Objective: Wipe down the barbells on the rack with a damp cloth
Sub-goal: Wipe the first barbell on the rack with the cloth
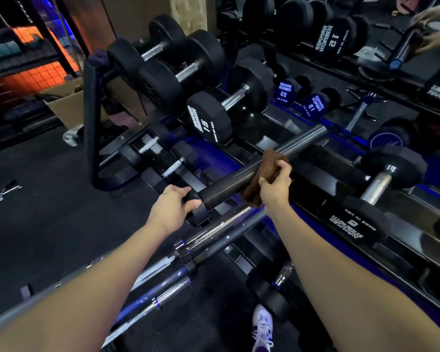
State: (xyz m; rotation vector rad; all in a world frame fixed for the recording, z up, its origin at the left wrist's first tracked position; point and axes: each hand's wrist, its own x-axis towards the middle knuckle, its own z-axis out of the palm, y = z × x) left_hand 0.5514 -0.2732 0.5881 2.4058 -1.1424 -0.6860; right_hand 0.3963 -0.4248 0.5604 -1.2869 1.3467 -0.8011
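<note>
A dark barbell sleeve (pixel 241 177) slants from the lower middle up to the right, over the dumbbell rack (pixel 381 240). My left hand (pixel 174 208) grips the black collar at the sleeve's near end. A brown cloth (pixel 267 177) is wrapped round the middle of the sleeve, and my right hand (pixel 276 188) holds it there with the fingers curled over it. The barbell's chrome shaft (pixel 214 231) runs down to the lower left, beside two other bars (pixel 163 290).
Black hex dumbbells (pixel 208 118) fill the rack's tiers, and one with a chrome handle (pixel 381 184) lies just right of my right hand. A cardboard box (pixel 69 105) stands at the left. A mirror at the back reflects the rack. My white shoe (pixel 263 326) is on the dark floor.
</note>
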